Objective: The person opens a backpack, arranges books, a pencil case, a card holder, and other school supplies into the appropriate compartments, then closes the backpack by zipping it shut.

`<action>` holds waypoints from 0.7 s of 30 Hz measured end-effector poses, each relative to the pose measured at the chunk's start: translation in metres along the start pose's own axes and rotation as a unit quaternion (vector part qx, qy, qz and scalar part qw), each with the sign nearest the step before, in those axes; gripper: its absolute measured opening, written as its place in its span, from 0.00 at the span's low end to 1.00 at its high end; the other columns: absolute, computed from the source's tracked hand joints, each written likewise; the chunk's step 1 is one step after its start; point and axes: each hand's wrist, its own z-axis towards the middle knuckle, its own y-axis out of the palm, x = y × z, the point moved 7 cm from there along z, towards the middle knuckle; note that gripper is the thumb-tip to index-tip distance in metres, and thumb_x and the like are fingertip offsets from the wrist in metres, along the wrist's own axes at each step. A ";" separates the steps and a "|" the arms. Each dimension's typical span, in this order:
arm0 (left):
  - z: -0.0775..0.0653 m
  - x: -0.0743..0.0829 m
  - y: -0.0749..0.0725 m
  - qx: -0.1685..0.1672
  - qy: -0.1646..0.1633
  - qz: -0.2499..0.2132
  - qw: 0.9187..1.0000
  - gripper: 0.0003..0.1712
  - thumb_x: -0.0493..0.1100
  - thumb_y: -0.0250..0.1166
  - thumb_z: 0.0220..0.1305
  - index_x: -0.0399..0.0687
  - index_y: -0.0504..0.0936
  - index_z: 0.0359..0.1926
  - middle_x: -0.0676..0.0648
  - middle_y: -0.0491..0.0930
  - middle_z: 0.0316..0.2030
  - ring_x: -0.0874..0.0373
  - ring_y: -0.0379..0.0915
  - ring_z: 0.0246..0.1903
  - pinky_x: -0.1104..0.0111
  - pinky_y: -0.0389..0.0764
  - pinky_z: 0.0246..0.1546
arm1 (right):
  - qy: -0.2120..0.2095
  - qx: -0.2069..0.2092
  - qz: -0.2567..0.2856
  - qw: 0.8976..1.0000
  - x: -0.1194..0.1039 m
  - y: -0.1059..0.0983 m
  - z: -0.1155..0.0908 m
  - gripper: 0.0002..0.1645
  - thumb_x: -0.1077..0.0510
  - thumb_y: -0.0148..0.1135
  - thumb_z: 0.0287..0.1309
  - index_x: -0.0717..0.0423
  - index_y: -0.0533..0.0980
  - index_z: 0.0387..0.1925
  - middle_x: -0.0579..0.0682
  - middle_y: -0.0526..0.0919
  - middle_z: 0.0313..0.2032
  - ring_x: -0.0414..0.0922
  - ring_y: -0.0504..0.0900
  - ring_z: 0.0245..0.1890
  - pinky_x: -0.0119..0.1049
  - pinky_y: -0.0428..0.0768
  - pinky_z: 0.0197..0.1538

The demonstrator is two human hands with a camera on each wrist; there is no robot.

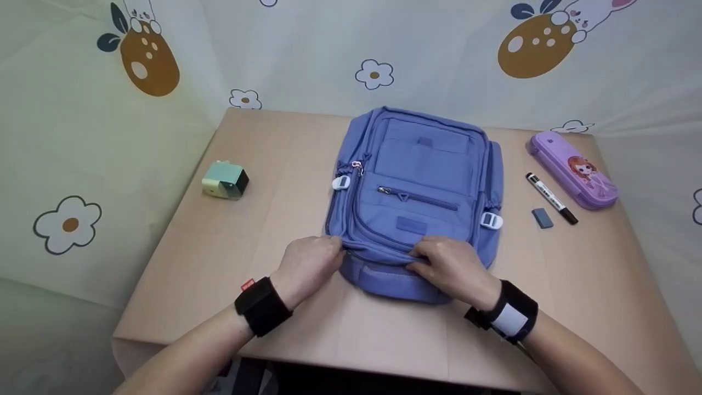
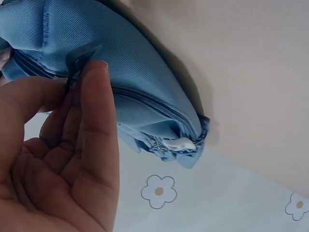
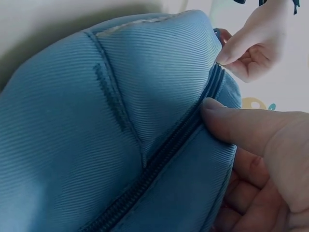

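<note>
A blue backpack point(image 1: 422, 164) lies on its back on the table, its front panel facing up. At its lower left corner my left hand point(image 1: 310, 266) pinches a dark zipper pull point(image 2: 83, 57) between thumb and fingers, as the left wrist view shows. My right hand point(image 1: 452, 269) grips the fabric at the bottom edge, thumb on the zipper track point(image 3: 169, 145) and fingers curled beneath. Between the two hands the zipper line runs along the bag's lower edge. The fingers of my left hand are partly hidden in the head view.
Left on the table point(image 1: 274, 164) stands a green and cream box-shaped sharpener point(image 1: 225, 180). To the right lie a purple pencil case point(image 1: 570, 167), a black and white marker point(image 1: 551, 197) and a small blue-grey eraser point(image 1: 542, 218). A patterned curtain point(image 1: 439, 49) hangs behind.
</note>
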 end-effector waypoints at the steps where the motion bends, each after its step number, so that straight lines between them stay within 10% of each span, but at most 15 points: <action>1: 0.000 -0.002 0.000 -0.002 -0.006 -0.001 1.000 0.14 0.40 0.68 0.62 0.47 0.73 0.22 0.49 0.75 0.16 0.51 0.72 0.13 0.56 0.72 0.12 | -0.001 0.000 -0.001 1.000 0.000 0.000 0.000 0.07 0.53 0.77 0.54 0.47 0.85 0.32 0.40 0.84 0.31 0.41 0.84 0.33 0.40 0.82 0.34; 21: 0.001 -0.014 0.008 -0.034 -0.034 -0.055 0.997 0.12 0.39 0.69 0.64 0.47 0.78 0.24 0.48 0.81 0.22 0.48 0.79 0.21 0.55 0.76 0.19 | -0.044 -0.026 0.011 0.999 -0.024 -0.004 0.011 0.26 0.43 0.73 0.59 0.55 0.83 0.52 0.48 0.86 0.44 0.48 0.83 0.45 0.46 0.81 0.52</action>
